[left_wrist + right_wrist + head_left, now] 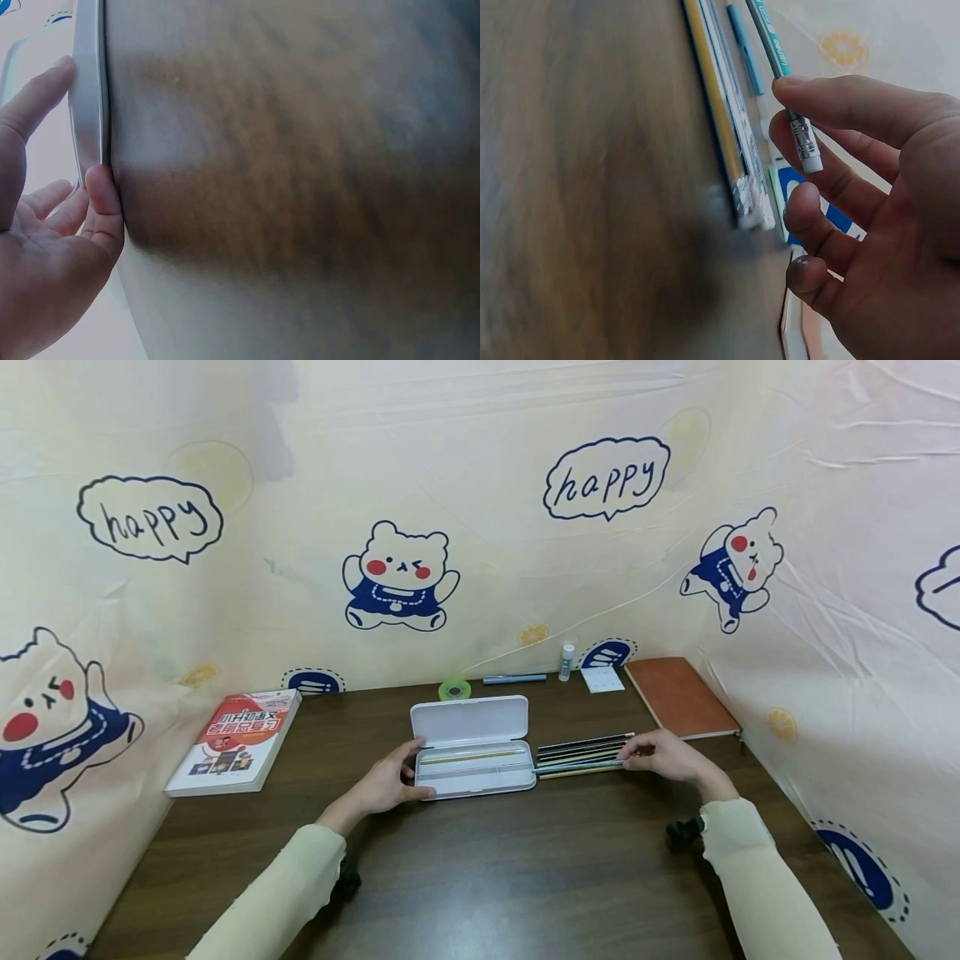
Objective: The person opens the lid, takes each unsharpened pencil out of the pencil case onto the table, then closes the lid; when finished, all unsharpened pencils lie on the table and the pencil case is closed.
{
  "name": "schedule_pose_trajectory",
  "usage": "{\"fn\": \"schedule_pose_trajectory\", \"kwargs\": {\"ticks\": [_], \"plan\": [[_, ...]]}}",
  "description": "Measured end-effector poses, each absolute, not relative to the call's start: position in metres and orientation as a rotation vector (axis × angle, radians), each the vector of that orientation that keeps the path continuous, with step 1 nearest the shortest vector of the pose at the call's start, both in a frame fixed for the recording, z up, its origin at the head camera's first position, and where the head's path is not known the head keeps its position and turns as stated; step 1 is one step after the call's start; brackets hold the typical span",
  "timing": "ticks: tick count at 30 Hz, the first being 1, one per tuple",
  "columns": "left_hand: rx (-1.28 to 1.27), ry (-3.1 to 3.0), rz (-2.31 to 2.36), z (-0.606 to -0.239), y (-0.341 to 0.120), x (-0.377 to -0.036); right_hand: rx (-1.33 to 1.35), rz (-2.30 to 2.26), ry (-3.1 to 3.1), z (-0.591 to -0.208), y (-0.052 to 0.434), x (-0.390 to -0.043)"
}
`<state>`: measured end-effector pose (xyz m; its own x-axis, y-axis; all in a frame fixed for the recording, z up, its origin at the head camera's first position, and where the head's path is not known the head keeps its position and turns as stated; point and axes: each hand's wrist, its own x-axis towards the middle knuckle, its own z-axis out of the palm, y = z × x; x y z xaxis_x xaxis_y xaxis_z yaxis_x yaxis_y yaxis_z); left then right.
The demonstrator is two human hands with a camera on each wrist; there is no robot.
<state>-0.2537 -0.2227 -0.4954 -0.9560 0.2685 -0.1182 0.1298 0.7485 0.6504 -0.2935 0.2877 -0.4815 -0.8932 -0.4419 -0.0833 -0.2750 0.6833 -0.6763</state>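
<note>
A white pencil case lies with its lid raised, and a yellowish pencil is inside it. My left hand holds the case by its left end, the thumb at the near corner. In the left wrist view, fingertips touch the side of the case. Between thumb and finger, my right hand pinches a teal pencil near its white eraser. That pencil's other end reaches the case's right edge. Several pencils lie in a row right of the case.
Along the back stand green tape, a blue pen, a glue stick and a small white paper. A brown notebook lies back right; a red and white book lies left. Patterned cloth hangs behind the table.
</note>
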Motion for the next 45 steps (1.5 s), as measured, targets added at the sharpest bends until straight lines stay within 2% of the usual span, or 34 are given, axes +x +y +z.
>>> {"fn": "schedule_pose_trajectory", "kwargs": {"ticks": [22, 35, 45], "plan": [[0.315, 2.747, 0.980, -0.496, -0.223, -0.253, -0.531, -0.893, 2.796, -0.496, 0.291, -0.296], [0.329, 2.752, 0.974, -0.494, -0.223, -0.253, -0.521, -0.953, 2.760, -0.491, 0.285, -0.295], [0.336, 2.759, 0.971, -0.494, -0.224, -0.253, -0.525, -1.040, 2.676, -0.479, 0.259, -0.300]]}}
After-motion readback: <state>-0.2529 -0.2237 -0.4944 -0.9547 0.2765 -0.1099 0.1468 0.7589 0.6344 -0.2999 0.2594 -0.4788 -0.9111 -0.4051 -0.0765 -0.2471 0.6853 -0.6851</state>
